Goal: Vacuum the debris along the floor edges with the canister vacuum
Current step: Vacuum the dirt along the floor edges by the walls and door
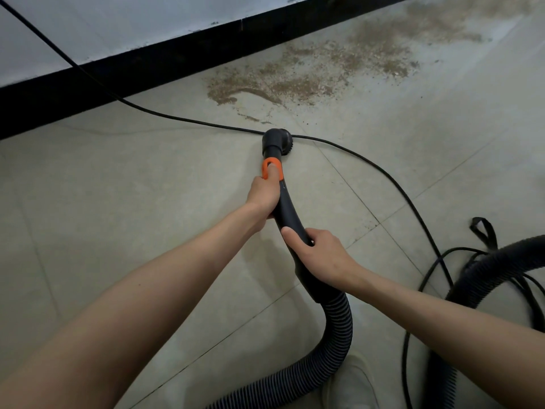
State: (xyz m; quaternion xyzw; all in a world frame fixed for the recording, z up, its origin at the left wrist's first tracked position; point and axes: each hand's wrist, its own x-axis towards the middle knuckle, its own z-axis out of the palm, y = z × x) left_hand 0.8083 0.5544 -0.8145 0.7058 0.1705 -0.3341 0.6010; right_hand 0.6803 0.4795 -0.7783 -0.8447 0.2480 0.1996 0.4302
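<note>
Both hands hold the black vacuum wand (287,205). My left hand (263,196) grips it just below the orange collar (272,170), with the thumb on the collar. My right hand (317,253) wraps the wand lower down, near where the ribbed hose (336,335) begins. The round brush nozzle (277,140) rests on the tiled floor, right over the black power cord (182,119). A wide patch of brown sandy debris (309,75) lies beyond the nozzle, along the black baseboard (165,63). The canister itself is out of view.
The cord runs from the upper left across the floor and curves to the lower right, where it coils with a second loop of hose (483,270) and a black strap (483,228). A light wall (118,25) rises above the baseboard. A pale shoe (354,385) shows near the bottom.
</note>
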